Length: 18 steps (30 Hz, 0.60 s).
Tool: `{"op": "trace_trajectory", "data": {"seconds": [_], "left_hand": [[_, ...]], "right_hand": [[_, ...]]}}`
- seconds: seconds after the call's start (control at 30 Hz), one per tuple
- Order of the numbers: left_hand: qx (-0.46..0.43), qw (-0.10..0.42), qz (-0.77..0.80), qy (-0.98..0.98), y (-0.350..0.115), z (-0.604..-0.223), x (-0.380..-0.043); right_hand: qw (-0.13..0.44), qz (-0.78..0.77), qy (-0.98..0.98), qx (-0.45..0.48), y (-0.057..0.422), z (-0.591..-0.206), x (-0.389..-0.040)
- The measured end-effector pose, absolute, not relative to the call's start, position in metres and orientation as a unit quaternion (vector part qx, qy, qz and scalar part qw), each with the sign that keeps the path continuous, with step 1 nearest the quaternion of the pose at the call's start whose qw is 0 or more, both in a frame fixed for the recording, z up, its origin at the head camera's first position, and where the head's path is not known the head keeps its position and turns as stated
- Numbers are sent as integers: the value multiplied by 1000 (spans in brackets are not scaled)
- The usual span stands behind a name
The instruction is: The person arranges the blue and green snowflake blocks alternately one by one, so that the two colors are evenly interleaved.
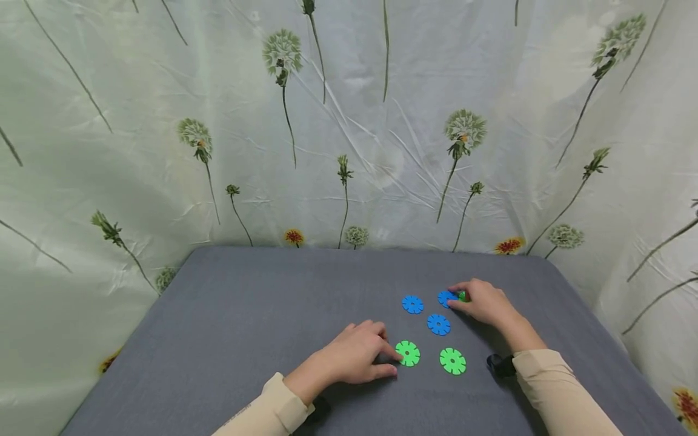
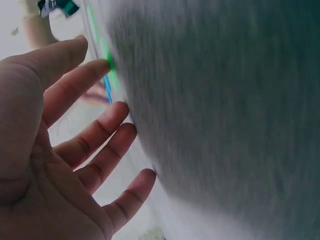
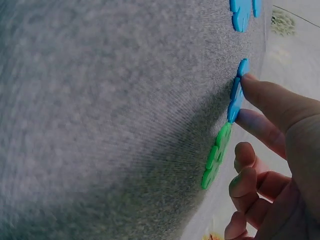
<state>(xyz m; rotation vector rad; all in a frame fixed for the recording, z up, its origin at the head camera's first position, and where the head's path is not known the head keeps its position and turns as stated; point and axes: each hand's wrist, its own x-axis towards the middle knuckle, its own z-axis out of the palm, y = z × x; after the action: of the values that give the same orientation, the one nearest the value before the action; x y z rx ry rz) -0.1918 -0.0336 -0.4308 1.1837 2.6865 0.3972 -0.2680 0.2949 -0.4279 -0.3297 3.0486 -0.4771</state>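
Near the far right of the table, my right hand (image 1: pixel 485 301) pinches a blue notched disc (image 1: pixel 444 298) between thumb and index finger. In the right wrist view, this blue disc lies flat next to a green notched disc (image 3: pixel 216 157), which the hand partly covers in the head view. My left hand (image 1: pixel 357 354) is lower and further left, its fingers relaxed. Its index fingertip touches the left edge of a second green disc (image 1: pixel 409 353). A third green disc (image 1: pixel 452 361) lies to the right of that one. Two more blue discs, one left (image 1: pixel 412 304) and one nearer (image 1: pixel 438 324), lie between the hands.
A grey cloth covers the table (image 1: pixel 245 315). Behind it and along both sides hangs a pale curtain (image 1: pixel 376 133) printed with dandelions. Dark bands are on both wrists, one by the right cuff (image 1: pixel 501 365).
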Motion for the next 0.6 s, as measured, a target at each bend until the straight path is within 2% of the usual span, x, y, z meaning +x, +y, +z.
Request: {"op": "trace_trajectory", "data": {"seconds": [0.37, 0.6], "left_hand": [[392, 65, 156, 904, -32, -436, -207], [366, 84, 154, 914, -16, -438, -216]], "right_hand": [[47, -133, 987, -78, 288, -425, -276], [74, -154, 984, -55, 289, -421, -279]]}}
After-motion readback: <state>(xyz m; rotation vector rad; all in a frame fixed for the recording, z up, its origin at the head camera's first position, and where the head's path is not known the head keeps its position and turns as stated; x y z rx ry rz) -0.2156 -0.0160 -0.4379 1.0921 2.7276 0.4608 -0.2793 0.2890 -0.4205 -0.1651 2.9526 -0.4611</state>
